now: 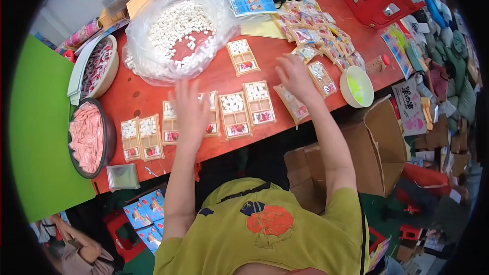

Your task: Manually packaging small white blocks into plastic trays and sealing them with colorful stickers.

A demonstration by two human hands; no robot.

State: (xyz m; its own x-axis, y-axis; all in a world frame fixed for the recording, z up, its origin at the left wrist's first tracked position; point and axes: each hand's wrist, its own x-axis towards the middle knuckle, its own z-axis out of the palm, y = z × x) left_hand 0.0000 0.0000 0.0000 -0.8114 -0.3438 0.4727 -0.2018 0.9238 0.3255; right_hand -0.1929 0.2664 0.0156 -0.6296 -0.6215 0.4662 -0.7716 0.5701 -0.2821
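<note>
My left hand (191,112) is over the row of small tan compartment trays, fingers apart and slightly blurred, partly hiding two of them. It holds nothing that I can see. My right hand (296,77) reaches out with fingers spread, beside a wrapped tray (291,103) and another wrapped tray (322,79). Between the hands are a tray (235,115) and a second tray (259,103), each with white pellets at one end and a strawberry-printed packet at the other. Farther back lies a similar tray (243,57). Two more trays (140,137) are at the left.
A clear plastic bag (135,46) spills white pellets on the red table (204,69). Left stand a basin of pink packets (87,133) and a tub of small packets (102,66). Right are piled wrapped packs (310,28), a pale bowl (356,86) and a cardboard box (374,145).
</note>
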